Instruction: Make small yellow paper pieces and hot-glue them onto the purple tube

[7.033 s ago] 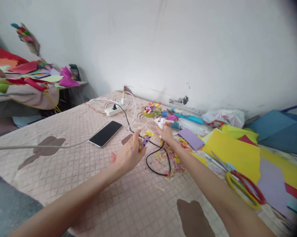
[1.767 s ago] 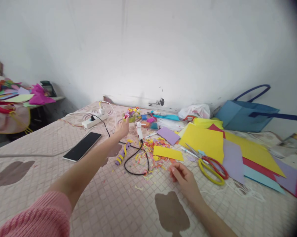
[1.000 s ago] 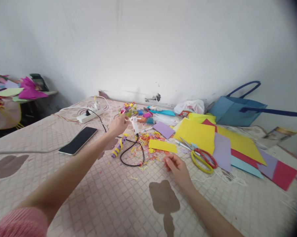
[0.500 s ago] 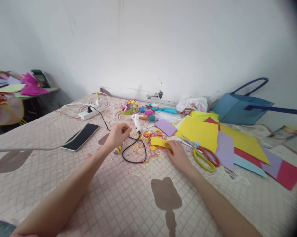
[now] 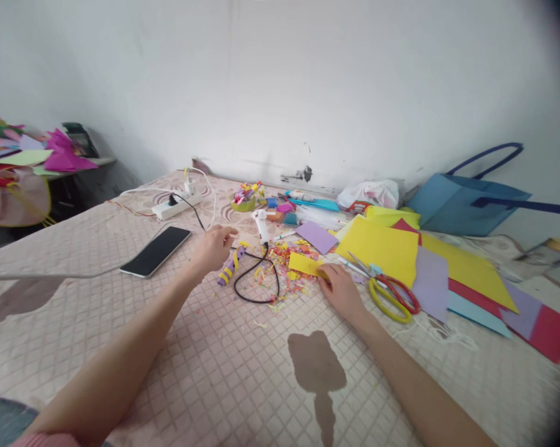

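My left hand (image 5: 213, 247) hovers over the tablecloth with its fingers loosely bent and apart, nothing visible in them. Just to its right lies a small purple roll with yellow stripes (image 5: 231, 266). My right hand (image 5: 343, 288) is closed on one end of a yellow paper strip (image 5: 303, 263), which points left over a heap of coloured paper scraps (image 5: 280, 256). A white glue gun (image 5: 261, 226) stands between the two hands, its black cord (image 5: 256, 302) looped in front. Scissors with yellow and red handles (image 5: 392, 298) lie right of my right hand.
A phone (image 5: 156, 251) and a white power strip (image 5: 176, 206) are on the left. Coloured paper sheets (image 5: 377, 246) spread to the right, before a blue bag (image 5: 470, 203). At the back sits a green bowl of colourful pieces (image 5: 244, 203), near the wall.
My left hand has drawn slightly left and its pinched fingers have loosened, so more of the striped roll shows. My right hand still holds the yellow strip. The view has shifted a little.
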A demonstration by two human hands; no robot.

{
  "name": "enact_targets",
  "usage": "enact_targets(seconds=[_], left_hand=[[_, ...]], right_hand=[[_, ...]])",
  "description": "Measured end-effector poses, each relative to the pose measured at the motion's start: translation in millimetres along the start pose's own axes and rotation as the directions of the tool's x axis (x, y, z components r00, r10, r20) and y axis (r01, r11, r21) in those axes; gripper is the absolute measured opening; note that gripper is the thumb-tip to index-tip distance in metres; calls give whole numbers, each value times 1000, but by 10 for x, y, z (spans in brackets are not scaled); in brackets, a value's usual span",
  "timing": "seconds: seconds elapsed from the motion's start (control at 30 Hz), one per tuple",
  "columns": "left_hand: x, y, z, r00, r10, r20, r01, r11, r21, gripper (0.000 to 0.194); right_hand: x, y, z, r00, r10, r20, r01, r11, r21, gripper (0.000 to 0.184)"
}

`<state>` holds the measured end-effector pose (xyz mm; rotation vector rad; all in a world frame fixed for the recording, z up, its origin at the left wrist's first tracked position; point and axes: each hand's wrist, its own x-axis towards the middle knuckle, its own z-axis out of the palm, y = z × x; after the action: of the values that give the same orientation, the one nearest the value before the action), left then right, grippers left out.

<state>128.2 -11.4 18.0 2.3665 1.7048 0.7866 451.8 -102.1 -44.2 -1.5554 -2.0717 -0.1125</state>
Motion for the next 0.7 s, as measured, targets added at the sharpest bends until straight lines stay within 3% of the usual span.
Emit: enact_targets(seconds=[0.13,0.3,0.6,0.7], left_hand=[[37,-56,100,1000,-29,-12,30,999,27,42],[55,-77,112,998,-61,-27,59,996,-69,38],[0,-7,62,998,-8,-67,2,996,-94,39],[-34,42,27,998,64,7,-63,990,-127,38]], right_hand=[[-4,23,26,1000,-15,-18,14,1000,-17,17],[-1,51,57,998,-33,-53,32,999,-33,15],[-5,-32,-38,976,-69,-205,62,997,-42,18],[-47,-144,-104,943,-146,-300,147,989,-18,22]])
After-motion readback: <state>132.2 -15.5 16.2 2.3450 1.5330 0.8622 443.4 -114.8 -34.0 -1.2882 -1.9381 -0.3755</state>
